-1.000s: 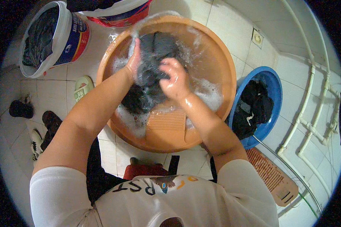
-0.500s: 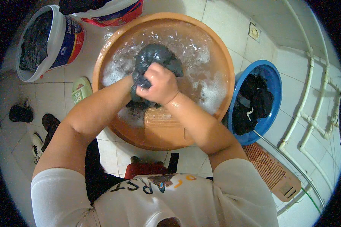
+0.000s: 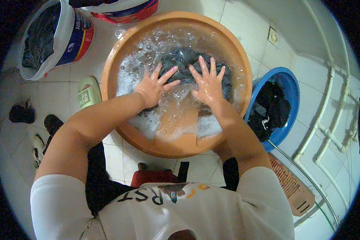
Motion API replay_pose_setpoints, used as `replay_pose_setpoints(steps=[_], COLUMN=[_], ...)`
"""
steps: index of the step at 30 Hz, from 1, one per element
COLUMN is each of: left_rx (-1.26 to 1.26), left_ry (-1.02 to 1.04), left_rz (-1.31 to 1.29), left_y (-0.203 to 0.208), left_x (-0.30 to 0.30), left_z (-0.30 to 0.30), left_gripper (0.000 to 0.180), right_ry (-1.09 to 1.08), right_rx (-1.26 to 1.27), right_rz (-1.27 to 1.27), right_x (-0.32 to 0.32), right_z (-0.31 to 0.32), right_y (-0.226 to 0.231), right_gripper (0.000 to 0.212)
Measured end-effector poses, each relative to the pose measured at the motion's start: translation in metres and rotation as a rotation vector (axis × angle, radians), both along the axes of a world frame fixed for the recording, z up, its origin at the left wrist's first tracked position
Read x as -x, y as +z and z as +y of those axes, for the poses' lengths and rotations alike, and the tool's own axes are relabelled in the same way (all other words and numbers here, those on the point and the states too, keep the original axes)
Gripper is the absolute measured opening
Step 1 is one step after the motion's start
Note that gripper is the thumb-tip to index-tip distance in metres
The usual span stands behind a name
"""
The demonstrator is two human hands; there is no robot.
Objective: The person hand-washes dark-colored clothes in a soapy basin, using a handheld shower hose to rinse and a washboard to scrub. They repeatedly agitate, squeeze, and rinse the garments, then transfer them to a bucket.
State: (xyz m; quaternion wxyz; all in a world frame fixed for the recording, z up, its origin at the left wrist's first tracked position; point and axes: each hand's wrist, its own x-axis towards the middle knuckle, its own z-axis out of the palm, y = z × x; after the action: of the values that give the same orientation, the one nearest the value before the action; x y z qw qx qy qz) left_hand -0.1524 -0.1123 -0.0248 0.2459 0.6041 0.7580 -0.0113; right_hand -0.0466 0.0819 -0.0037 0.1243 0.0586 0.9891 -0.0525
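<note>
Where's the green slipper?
In the head view, the green slipper lies on the tiled floor at the left, close beside the big orange tub.

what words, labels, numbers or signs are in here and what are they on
I won't copy wording, only where it stands:
White T-shirt: dark and orange lettering
Green slipper: block lettering
Left bucket: label print too small to read
White shoe: dark marks, too blurred to read

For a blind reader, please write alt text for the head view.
A bare left hand and right hand spread open over dark cloth in soapy water inside an orange basin. To the right stands a blue basin of dark garments.
</note>
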Motion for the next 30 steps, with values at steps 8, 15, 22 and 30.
replay_pose_setpoints(steps=[8,15,22,30], left_rx=[-0.19,-0.266,-0.058,-0.009], left_ry=[0.012,0.815,0.747,0.426], left_rz=[-0.384,-0.212,-0.274,-0.277], left_y=[-0.055,-0.015,-0.014,-0.01], left_x=[0.073,0.04,0.03,0.035], left_z=[0.009,0.004,-0.004,0.011], left_gripper=[0.074,0.076,0.098,0.09], right_ry=[-0.252,-0.682,-0.272,0.168], right_rx=[0.029,-0.085,-0.078,0.154], right_rz=[-0.344,-0.258,-0.525,0.341], right_x=[0.025,-0.003,-0.05,0.074], right_z=[0.039,0.039,0.011,-0.007], right_y=[-0.044,-0.093,-0.031,0.024], right_gripper=[0.069,0.048,0.037,0.048])
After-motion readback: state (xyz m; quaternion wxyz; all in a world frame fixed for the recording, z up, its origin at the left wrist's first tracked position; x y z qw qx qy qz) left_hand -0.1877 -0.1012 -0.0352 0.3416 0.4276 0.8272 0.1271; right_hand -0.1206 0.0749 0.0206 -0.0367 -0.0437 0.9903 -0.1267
